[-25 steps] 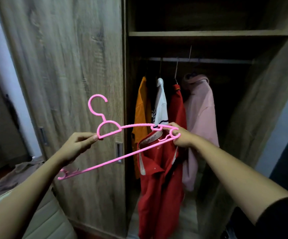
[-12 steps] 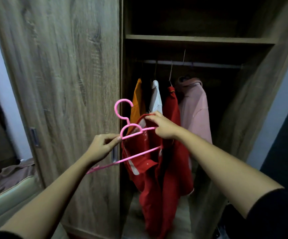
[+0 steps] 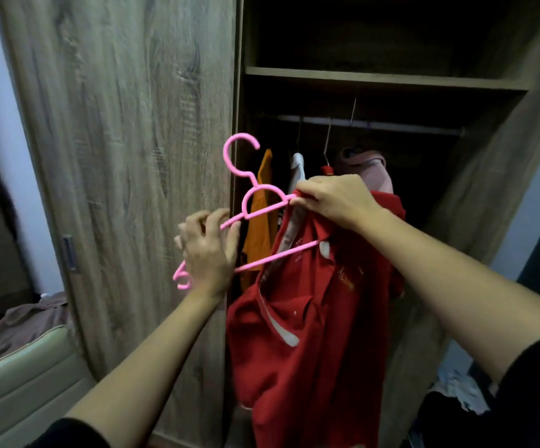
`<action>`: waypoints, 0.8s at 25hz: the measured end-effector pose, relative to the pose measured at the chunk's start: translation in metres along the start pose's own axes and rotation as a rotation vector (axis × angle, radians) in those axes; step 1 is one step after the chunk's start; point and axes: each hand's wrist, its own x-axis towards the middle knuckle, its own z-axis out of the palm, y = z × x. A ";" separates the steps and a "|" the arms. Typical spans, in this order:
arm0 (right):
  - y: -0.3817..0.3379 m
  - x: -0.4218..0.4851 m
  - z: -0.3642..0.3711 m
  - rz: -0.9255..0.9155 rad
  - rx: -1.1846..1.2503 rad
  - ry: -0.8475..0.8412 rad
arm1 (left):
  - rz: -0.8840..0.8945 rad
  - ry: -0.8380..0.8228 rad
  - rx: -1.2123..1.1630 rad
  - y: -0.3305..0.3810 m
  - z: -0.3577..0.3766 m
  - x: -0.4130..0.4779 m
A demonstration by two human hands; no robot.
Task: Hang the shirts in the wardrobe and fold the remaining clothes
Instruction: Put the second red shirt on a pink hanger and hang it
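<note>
Plastic hanger (image 3: 255,212), thin, pink, curved: my left hand (image 3: 209,253) is pinching its arm, my right hand (image 3: 333,198) is gripping the soft red shirt (image 3: 310,318) by its collar before the wood-grain wardrobe (image 3: 126,140), hanger reaching deeper inside than before.

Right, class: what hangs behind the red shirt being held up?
Behind the red shirt, an orange shirt, a white garment and a pink shirt hang from the rail. The red shirt and right hand hide most of the white and pink ones.

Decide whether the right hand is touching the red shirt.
Touching: the head view shows the right hand gripping the red shirt's top edge against the pink hanger.
</note>
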 end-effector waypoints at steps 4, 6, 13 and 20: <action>0.009 -0.001 -0.002 0.132 0.026 0.055 | -0.026 -0.405 0.134 0.039 0.020 -0.080; 0.017 -0.002 -0.005 0.142 0.029 0.058 | -0.401 -0.692 0.141 0.041 0.033 -0.096; 0.061 -0.062 -0.003 0.092 -0.040 0.113 | -0.642 -0.919 -0.377 -0.035 0.042 -0.045; 0.066 -0.115 0.024 0.115 0.057 0.188 | -0.778 -0.742 -0.532 -0.064 0.033 0.001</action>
